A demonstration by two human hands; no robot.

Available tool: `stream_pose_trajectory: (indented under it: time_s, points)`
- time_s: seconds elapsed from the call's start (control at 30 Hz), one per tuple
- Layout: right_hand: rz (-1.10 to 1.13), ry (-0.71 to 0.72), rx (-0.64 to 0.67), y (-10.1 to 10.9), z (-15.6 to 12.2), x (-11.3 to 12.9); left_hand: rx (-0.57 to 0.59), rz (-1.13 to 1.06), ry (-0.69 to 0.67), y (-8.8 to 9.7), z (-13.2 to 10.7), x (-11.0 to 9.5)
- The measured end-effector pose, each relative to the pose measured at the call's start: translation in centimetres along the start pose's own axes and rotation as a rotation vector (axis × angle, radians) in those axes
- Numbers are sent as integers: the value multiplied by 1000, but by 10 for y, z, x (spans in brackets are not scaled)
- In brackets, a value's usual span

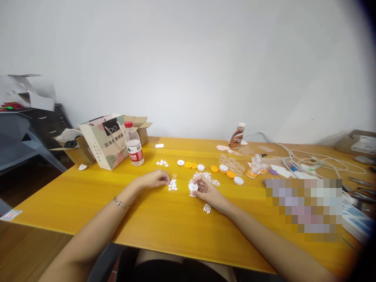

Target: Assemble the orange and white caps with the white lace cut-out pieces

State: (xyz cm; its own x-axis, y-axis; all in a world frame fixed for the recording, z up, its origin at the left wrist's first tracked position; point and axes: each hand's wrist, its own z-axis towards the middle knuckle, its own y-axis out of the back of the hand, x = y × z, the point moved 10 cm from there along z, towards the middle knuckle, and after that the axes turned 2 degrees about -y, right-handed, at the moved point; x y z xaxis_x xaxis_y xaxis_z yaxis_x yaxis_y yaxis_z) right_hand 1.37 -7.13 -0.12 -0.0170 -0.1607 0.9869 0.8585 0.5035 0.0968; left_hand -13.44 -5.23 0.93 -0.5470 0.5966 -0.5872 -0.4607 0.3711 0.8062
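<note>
My right hand (207,192) grips a round white plastic disc (193,187) by its edge, just above the table. Flat white spoked pieces (202,176) lie behind it, and a single spoked piece (207,208) is nearer to me. My left hand (157,179) rests at the left of a small cluster of white button-like pieces (172,185). Its fingers are pinched together, and whatever they may hold is hidden. Farther back is another group of small white pieces (162,163). A row of white and orange discs (190,165) runs to the right, near clear plastic rings (232,162).
On the left stand a water bottle (134,145), a paper bag (102,143) and an open cardboard box (80,150). At the back right is a brown drink bottle (236,136). White cables (305,156) and assembled clear-and-orange pieces (257,165) occupy the right side.
</note>
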Motion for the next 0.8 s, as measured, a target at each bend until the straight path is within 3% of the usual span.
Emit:
stream_pose_trajectory:
  time_s: [0.23,0.43,0.8]
  points:
    - [0,-6,14,-1,0,-2,-65,54,9,4,-1,-11]
    - [4,8,5,0,1,-2,-86,127,-109,-4,5,-34]
    - [10,-4,10,-2,0,0,-52,185,-113,-6,5,-34]
